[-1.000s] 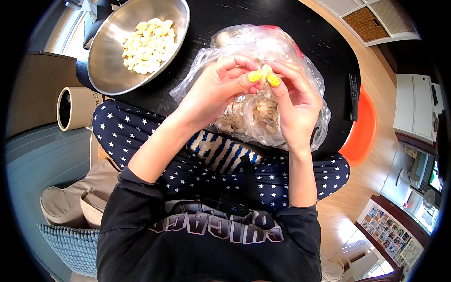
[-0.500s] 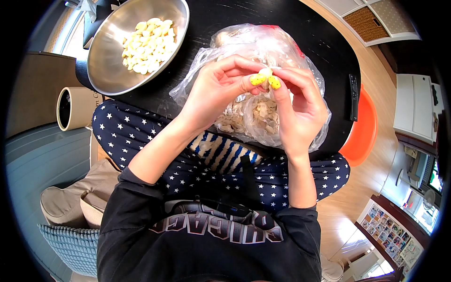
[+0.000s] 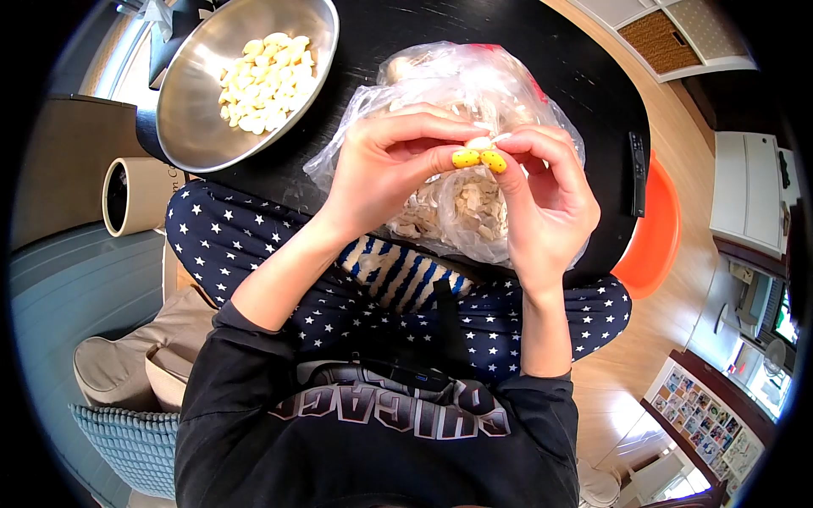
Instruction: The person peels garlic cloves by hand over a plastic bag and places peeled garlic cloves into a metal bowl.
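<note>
A small pale garlic clove (image 3: 479, 144) is pinched between the fingertips of both hands, above a clear plastic bag. My left hand (image 3: 385, 165) grips it from the left, thumb and fingers together; my right hand (image 3: 546, 182) grips it from the right. The two yellow-nailed thumbs touch just below the clove. Papery skins (image 3: 476, 207) fill the lower part of the plastic bag (image 3: 356, 118), partly hidden by the hands. At the upper left a steel bowl (image 3: 190, 118) holds several peeled cloves (image 3: 267, 83).
The black table (image 3: 381, 25) carries a dark remote (image 3: 636, 173) near its right edge. An orange chair (image 3: 656, 241) stands just beyond. Left of the table is a beige cylindrical container (image 3: 144, 195). My crossed legs are against the front edge.
Both hands stay together over the bag while the fingers shift around the clove. The thumbs have turned inward and now meet. My right hand has moved slightly right and down.
</note>
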`<state>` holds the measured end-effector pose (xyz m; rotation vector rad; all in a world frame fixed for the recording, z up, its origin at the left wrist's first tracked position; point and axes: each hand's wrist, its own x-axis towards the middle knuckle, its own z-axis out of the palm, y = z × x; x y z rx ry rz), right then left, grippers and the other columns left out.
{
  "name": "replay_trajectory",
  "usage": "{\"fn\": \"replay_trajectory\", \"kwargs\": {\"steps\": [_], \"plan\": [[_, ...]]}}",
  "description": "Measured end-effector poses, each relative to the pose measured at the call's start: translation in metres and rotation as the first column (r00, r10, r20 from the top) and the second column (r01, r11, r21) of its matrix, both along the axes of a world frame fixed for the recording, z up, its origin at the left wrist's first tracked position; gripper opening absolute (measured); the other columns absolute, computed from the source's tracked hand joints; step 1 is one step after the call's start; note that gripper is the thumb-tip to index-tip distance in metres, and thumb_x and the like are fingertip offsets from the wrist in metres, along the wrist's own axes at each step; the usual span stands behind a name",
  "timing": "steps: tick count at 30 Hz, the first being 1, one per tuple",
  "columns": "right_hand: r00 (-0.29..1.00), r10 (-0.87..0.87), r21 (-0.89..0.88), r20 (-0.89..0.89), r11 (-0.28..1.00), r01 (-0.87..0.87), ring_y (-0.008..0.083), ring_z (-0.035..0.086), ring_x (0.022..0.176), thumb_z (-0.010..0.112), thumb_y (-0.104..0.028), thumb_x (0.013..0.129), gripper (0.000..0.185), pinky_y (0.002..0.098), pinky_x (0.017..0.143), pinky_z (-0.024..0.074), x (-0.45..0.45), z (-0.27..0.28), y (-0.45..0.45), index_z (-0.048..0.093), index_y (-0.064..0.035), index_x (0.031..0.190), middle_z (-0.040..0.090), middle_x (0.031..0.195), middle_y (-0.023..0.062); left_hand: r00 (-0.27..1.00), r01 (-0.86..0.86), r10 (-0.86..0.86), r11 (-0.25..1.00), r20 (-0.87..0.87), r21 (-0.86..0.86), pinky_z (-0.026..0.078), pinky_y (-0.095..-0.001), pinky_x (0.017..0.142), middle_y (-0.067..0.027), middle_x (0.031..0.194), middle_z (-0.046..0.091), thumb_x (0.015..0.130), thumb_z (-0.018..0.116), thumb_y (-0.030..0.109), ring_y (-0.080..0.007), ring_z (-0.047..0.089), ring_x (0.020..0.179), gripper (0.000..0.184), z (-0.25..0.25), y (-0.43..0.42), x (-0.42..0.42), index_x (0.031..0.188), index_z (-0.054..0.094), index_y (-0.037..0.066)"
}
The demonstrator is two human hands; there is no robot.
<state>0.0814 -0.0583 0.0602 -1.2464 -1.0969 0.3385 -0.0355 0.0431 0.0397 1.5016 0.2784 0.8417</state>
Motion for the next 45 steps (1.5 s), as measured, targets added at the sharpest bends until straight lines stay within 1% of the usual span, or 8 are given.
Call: {"fn": "replay_trajectory", "kwargs": {"steps": [14, 17, 19, 25, 29, 32, 36, 45], "plan": [[0.997, 0.072, -0.058, 0.035, 0.996, -0.07, 0.0111, 0.052, 0.069, 0.065, 0.007, 0.072, 0.015, 0.0209, 0.063, 0.0424, 0.007, 0.004, -0.002, 0.059, 0.0009, 0.085, 0.057, 0.082, 0.0057, 0.991, 0.117, -0.124, 0.987, -0.056, -0.111, 0.048, -0.027, 0.082, -0.0115, 0.098, 0.06, 0.078, 0.062, -0.003, -0.016, 0.059, 0.092, 0.021, 0.001, 0.002, -0.003, 0.099, 0.062, -0.003], [0.99, 0.023, -0.042, 0.136, 0.999, -0.017, 0.0132, 0.052, 0.069, 0.065, 0.006, 0.071, 0.015, 0.0221, 0.061, 0.0433, 0.005, 0.003, 0.0, 0.059, 0.0001, 0.083, 0.057, 0.08, 0.0065, 0.987, 0.116, -0.152, 0.906, -0.056, -0.408, 0.05, -0.0247, 0.078, -0.0089, 0.095, 0.063, 0.08, 0.063, 0.003, -0.0142, 0.061, 0.086, 0.022, -0.001, -0.002, -0.001, 0.1, 0.061, -0.003], [0.982, 0.001, -0.034, 0.189, 0.999, 0.006, 0.0146, 0.052, 0.069, 0.065, 0.006, 0.071, 0.015, 0.0228, 0.059, 0.0437, 0.005, 0.003, 0.001, 0.059, -0.0003, 0.082, 0.056, 0.079, 0.0069, 0.957, 0.29, -0.201, 0.66, 0.209, -0.693, 0.048, -0.0241, 0.08, -0.0076, 0.098, 0.06, 0.084, 0.059, 0.007, -0.0128, 0.058, 0.088, 0.028, -0.008, -0.003, -0.001, 0.11, 0.055, -0.002], [0.952, 0.138, 0.002, 0.273, 0.99, -0.144, 0.0177, 0.054, 0.073, 0.064, 0.008, 0.068, 0.017, 0.0258, 0.06, 0.0454, 0.006, 0.004, 0.002, 0.057, -0.0009, 0.081, 0.057, 0.079, 0.0072, 0.907, 0.415, -0.186, 0.536, 0.377, -0.735, 0.046, -0.0223, 0.079, -0.0042, 0.094, 0.058, 0.088, 0.054, 0.013, -0.0112, 0.056, 0.084, 0.027, -0.012, 0.009, -0.005, 0.113, 0.052, 0.002], [0.994, 0.034, -0.055, 0.103, 0.998, -0.028, 0.0174, 0.056, 0.071, 0.061, 0.007, 0.072, 0.014, 0.0258, 0.064, 0.0463, 0.012, 0.0, 0.0, 0.057, -0.0001, 0.084, 0.059, 0.079, 0.0089, 0.889, 0.456, -0.236, 0.528, 0.392, -0.716, 0.047, -0.0227, 0.078, -0.005, 0.096, 0.058, 0.088, 0.055, 0.014, -0.0126, 0.057, 0.084, 0.026, -0.015, 0.013, -0.007, 0.111, 0.052, 0.001], [0.987, 0.016, -0.458, 0.158, 0.887, 0.059, 0.0153, 0.059, 0.072, 0.057, 0.003, 0.079, 0.013, 0.0243, 0.067, 0.0457, 0.016, -0.003, 0.0, 0.06, -0.0006, 0.091, 0.062, 0.081, 0.0114, 0.953, 0.304, -0.211, 0.68, 0.219, -0.667, 0.048, -0.0238, 0.076, -0.0065, 0.095, 0.06, 0.087, 0.056, 0.013, -0.0136, 0.059, 0.084, 0.026, -0.01, 0.009, -0.003, 0.109, 0.053, -0.001], [0.991, -0.063, -0.16, 0.115, 0.984, 0.081, 0.0148, 0.057, 0.071, 0.061, 0.002, 0.076, 0.017, 0.0245, 0.063, 0.0449, 0.014, -0.007, 0.005, 0.064, -0.0013, 0.093, 0.062, 0.083, 0.0095, 0.975, 0.21, -0.211, 0.783, 0.068, -0.585, 0.048, -0.0229, 0.072, -0.0085, 0.095, 0.06, 0.085, 0.058, 0.013, -0.0133, 0.06, 0.08, 0.027, -0.007, 0.008, -0.001, 0.108, 0.051, -0.001], [0.987, -0.009, -0.092, 0.163, 0.995, 0.024, 0.0127, 0.054, 0.068, 0.064, 0.006, 0.071, 0.017, 0.0227, 0.062, 0.0434, 0.01, 0.001, 0.002, 0.063, -0.0004, 0.086, 0.06, 0.081, 0.007, 0.974, 0.199, -0.226, 0.835, 0.01, -0.514, 0.051, -0.0252, 0.077, -0.0114, 0.091, 0.064, 0.079, 0.063, 0.002, -0.0158, 0.064, 0.081, 0.017, -0.007, 0.007, -0.003, 0.095, 0.057, -0.003]]}}
